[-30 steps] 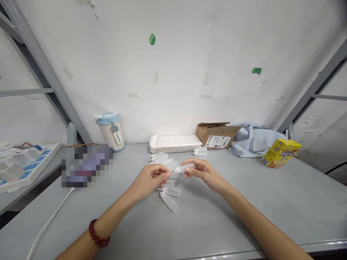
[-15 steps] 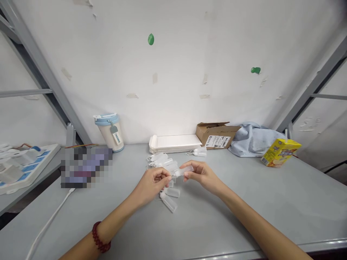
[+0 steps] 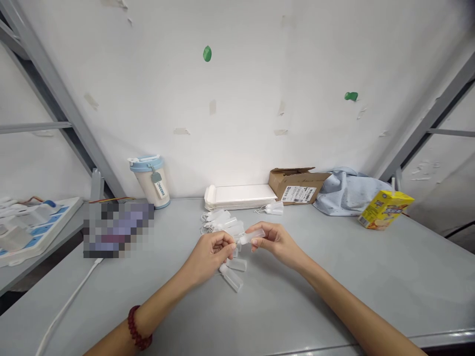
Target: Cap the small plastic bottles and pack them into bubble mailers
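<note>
Between the thumb and fingers of my right hand (image 3: 272,239) is a small translucent plastic bottle (image 3: 252,237), its narrow end pointing left. My left hand (image 3: 217,251) is closed in a pinch at that narrow end; the exact part between the fingertips is too small to make out. Several more such bottles (image 3: 218,218) with thin white cords lie in a cluster behind my hands. Others, such as one bottle (image 3: 232,279), rest on the grey table (image 3: 297,306) just below my left fingers.
A stack of flat white cartons (image 3: 241,197) stands against the wall beside an opened cardboard box (image 3: 297,185). To the right are a blue cloth (image 3: 345,193) and a yellow box (image 3: 386,210). A lidded cup (image 3: 150,183), a blurred-out device (image 3: 118,230) and a power strip (image 3: 48,227) are leftward.
My hands stay almost in place, both still at the same bottle. The view has shifted very slightly.
</note>
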Action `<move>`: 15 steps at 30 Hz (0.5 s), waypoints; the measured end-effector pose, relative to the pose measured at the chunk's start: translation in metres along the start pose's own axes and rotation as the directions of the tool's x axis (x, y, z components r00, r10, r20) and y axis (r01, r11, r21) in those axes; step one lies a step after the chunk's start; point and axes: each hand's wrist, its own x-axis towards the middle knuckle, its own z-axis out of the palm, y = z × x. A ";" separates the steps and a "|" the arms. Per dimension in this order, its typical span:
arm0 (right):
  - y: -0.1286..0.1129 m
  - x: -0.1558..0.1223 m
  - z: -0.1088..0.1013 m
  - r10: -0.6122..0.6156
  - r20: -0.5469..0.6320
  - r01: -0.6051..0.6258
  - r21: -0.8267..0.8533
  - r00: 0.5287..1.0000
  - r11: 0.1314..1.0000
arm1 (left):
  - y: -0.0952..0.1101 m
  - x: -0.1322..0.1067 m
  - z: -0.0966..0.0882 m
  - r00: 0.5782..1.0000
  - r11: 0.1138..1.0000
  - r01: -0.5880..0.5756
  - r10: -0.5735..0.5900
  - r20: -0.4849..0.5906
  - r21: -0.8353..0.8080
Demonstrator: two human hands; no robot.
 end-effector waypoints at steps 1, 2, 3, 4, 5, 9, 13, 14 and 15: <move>0.001 0.000 0.000 -0.001 0.000 0.001 -0.001 1.000 1.000 | 0.000 0.000 0.000 1.000 1.000 -0.001 0.001 -0.001 -0.002; 0.002 0.000 0.000 -0.003 0.001 0.003 0.000 1.000 1.000 | 0.000 0.000 0.000 1.000 1.000 0.000 0.000 -0.002 -0.005; 0.002 0.000 0.000 -0.003 0.002 0.003 0.001 1.000 1.000 | 0.000 0.000 0.001 1.000 1.000 0.003 -0.003 -0.004 -0.007; 0.003 0.000 0.000 -0.004 0.004 0.004 0.003 1.000 1.000 | 0.000 0.000 0.001 1.000 1.000 0.006 -0.006 -0.008 -0.009; 0.002 0.000 0.001 -0.004 0.004 0.004 0.003 1.000 1.000 | 0.000 0.000 0.001 1.000 1.000 0.009 -0.009 -0.011 -0.010; 0.000 -0.001 0.001 -0.002 0.002 0.002 0.001 1.000 1.000 | 0.002 0.002 0.001 0.999 1.000 0.023 -0.024 -0.029 -0.020; -0.003 -0.002 0.001 -0.024 -0.011 0.023 -0.023 1.000 0.999 | 0.009 0.003 -0.001 0.997 0.997 0.065 -0.066 -0.033 -0.047; -0.004 -0.002 0.001 -0.026 -0.014 0.026 -0.031 1.000 0.999 | 0.011 0.002 -0.002 0.996 0.995 0.082 -0.083 -0.027 -0.056; -0.004 -0.002 0.001 -0.027 -0.016 0.026 -0.038 1.000 0.999 | 0.013 0.002 -0.003 0.995 0.993 0.099 -0.100 -0.020 -0.062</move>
